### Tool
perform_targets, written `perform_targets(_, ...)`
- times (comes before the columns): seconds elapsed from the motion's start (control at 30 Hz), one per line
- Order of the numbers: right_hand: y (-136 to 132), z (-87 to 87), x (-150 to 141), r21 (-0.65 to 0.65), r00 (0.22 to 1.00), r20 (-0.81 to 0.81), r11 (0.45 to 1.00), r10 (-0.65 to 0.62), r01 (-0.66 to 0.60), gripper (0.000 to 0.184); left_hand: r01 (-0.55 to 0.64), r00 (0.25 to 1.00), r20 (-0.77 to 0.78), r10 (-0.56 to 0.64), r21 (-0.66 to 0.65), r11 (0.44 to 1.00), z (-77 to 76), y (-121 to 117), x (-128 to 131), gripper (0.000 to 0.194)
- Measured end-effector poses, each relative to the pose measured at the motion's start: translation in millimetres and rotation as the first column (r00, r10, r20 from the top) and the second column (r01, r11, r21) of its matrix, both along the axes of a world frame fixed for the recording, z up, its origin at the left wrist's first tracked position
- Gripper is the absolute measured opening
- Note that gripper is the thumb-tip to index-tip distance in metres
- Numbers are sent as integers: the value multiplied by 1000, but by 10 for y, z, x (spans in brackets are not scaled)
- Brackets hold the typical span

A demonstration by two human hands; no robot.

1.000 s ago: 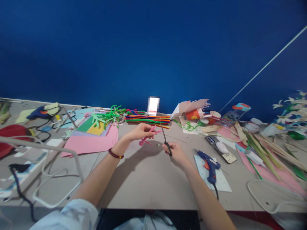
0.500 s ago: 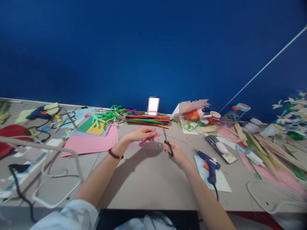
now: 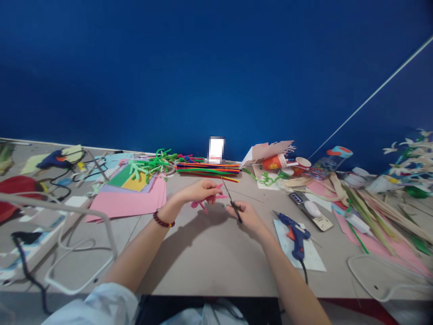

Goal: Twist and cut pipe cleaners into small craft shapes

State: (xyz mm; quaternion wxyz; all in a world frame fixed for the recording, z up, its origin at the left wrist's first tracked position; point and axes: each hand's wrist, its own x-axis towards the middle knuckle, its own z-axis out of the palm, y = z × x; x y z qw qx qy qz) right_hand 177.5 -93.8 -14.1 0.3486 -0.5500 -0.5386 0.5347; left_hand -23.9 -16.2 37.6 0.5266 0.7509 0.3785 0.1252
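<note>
The scissors [image 3: 232,198] have tipped more to the left, so their tips are now closer to the pink pipe cleaner [image 3: 202,206]. The left hand [image 3: 199,191] pinches it with fingers pressed together, holding it up off the table near the blades. Its long part lies sideways. The right hand [image 3: 248,215] curls its fingers around the black handles [image 3: 238,216], and the blades point up and left.

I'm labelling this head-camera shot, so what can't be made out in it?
Head view:
The pink pipe cleaner: partly hidden by the left hand.
The scissors: finger loops hidden by the right hand.
The white item at the back: pixelated, unreadable.
The white flowers: cut off by the right edge.
</note>
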Motion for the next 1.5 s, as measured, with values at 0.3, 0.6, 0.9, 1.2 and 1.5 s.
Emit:
perform_targets(0.3,2,-31,-4,-12,999,-35,1000,5,-5,41,-20,998,-62,23,40,999,138,-129,78,38)
perform_targets(0.6,19,-63,13,-10,996,-86,1000,17,-18,45,-31,992,-117,38,67,997,151,-151,94,42)
perform_targets(0.9,4,-32,-4,-54,999,-53,999,-2,-1,43,-43,985,-159,64,135,990,142,-158,113,38)
perform_targets(1.2,138,-188,132,72,875,443,980,-198,186,43,-215,973,-7,232,351,911,-49,-66,114,29)
perform_targets(1.5,143,-261,232,229,783,571,964,-246,136,27,-298,944,-1,330,421,856,-25,-61,117,34)
